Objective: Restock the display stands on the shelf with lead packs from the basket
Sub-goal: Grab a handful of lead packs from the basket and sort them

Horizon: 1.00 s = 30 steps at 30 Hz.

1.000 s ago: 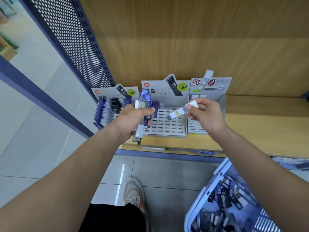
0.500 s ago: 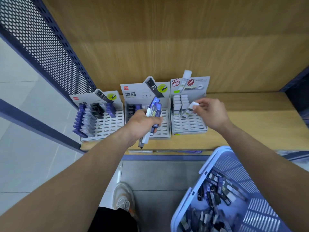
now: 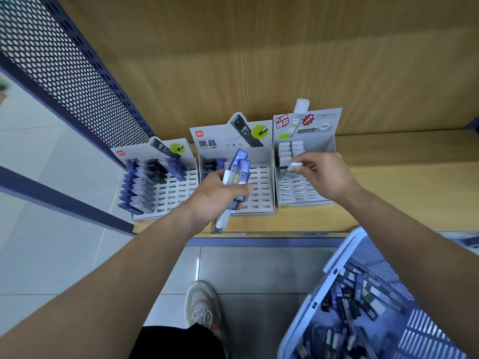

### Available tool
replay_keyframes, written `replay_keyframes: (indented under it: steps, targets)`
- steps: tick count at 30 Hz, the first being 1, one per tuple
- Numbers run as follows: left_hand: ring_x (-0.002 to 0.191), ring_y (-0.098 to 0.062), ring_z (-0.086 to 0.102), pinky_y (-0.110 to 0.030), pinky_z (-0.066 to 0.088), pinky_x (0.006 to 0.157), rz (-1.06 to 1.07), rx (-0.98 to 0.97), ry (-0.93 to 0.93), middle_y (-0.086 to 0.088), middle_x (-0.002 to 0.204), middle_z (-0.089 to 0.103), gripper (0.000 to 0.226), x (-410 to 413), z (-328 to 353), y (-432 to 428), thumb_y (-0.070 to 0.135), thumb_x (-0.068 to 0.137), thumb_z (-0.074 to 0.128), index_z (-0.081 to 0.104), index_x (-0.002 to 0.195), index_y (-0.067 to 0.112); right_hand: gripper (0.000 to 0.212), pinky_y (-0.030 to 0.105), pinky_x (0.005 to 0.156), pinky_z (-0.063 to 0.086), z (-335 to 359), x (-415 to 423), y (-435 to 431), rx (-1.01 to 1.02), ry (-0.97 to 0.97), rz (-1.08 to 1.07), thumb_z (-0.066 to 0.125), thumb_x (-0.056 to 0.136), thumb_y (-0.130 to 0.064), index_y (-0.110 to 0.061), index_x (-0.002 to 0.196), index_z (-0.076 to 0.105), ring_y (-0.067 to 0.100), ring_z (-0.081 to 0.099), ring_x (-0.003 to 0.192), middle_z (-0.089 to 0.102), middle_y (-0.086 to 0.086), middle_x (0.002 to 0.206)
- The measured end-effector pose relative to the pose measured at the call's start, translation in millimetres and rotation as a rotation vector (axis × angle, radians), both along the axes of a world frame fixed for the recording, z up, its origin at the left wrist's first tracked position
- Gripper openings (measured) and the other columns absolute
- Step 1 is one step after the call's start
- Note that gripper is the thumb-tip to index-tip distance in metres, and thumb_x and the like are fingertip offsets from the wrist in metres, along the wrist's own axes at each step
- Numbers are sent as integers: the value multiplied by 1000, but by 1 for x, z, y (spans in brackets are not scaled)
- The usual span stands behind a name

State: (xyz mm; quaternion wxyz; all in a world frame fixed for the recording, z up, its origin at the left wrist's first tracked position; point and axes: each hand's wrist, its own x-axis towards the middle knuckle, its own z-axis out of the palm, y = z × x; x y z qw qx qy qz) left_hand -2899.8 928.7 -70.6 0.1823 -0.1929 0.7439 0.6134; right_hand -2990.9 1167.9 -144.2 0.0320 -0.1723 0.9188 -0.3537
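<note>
While the right hand (image 3: 326, 177) pinches a slim clear lead pack with a white cap (image 3: 295, 165) between its thumb and curled fingers (image 3: 307, 161), the pack sits over the left columns of the grey cardboard display stand at centre right of the frame (image 3: 303, 196). It is just beside the white-capped packs already slotted there; whether it touches them I cannot tell. Only the cap end shows clearly, and the body seems to slant down and left towards the slots. The free slots lie just below it in the frame, so the move probably turns on righting the pack and seating it there. The filled rows crowd it from above.

The left hand (image 3: 217, 193) is farther off, over the middle grey stand (image 3: 261, 203), with its fingers wrapped round a bundle of blue and clear lead packs (image 3: 239, 169). A third stand with purple and black packs (image 3: 178, 195) stands at centre left on the wooden shelf (image 3: 401, 193). The pale blue plastic basket (image 3: 344, 244) of loose packs sits at lower right.
</note>
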Motion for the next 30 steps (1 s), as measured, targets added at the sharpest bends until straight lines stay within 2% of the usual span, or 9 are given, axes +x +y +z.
replay_keyframes:
  steps: [4,9,14,18,21,23,25,28,30]
  targets:
    - [75,-20,61,-28,58,73,6,15,11,-10,83,66,17,2,0,0,13,93,71,65,105,3,16,27,77,46,-6,-6,-8,92,105,29,66,95,-15,-11,106,76,21,63,84,65,6,101]
    - [69,-15,62,-22,57,66,3,1,42,-8,83,67,15,7,4,-1,13,93,72,63,104,7,14,41,73,55,-12,-6,-21,154,185,-9,67,92,-13,-17,105,71,28,66,85,65,3,102]
    - [71,-17,62,-26,59,71,8,-13,60,-8,86,68,14,6,6,-4,15,92,73,64,103,12,13,43,72,54,-15,0,-26,180,200,-44,62,96,-16,-16,106,71,28,65,88,66,4,102]
    - [66,-16,60,-25,57,67,6,-8,72,-7,83,67,14,7,6,-6,16,92,73,64,103,12,18,36,71,55,-3,10,-26,169,180,-88,62,96,-26,-24,110,73,19,64,85,61,-1,111]
    - [62,-12,60,-21,55,63,3,22,87,-3,80,66,13,6,8,-3,14,92,73,63,100,14,19,26,70,52,18,33,-30,-90,112,-188,65,94,-24,-24,111,72,7,61,72,62,-7,100]
    - [61,-11,60,-21,56,64,1,42,93,-3,81,67,13,5,10,0,13,91,73,64,100,14,13,23,64,51,38,53,-43,-411,-130,-159,64,95,-16,-23,103,72,8,63,67,68,-4,88]
    - [61,-12,60,-22,56,64,-21,68,104,-4,81,66,14,6,12,4,10,91,73,64,102,12,12,27,59,53,55,67,-56,-624,-301,-120,62,96,-12,-20,99,70,13,65,65,68,3,83]
    - [63,-13,59,-25,55,65,-70,82,123,-1,75,66,15,9,14,9,9,91,72,65,103,12,2,36,60,56,70,68,-67,-697,-338,-104,67,94,-15,-16,96,66,16,65,65,66,0,80]
    - [63,-12,60,-27,54,64,-95,83,133,4,72,67,14,11,14,9,9,92,72,65,102,15,10,36,59,55,76,65,-70,-712,-358,-98,73,90,-20,-18,95,65,17,65,64,65,-2,80]
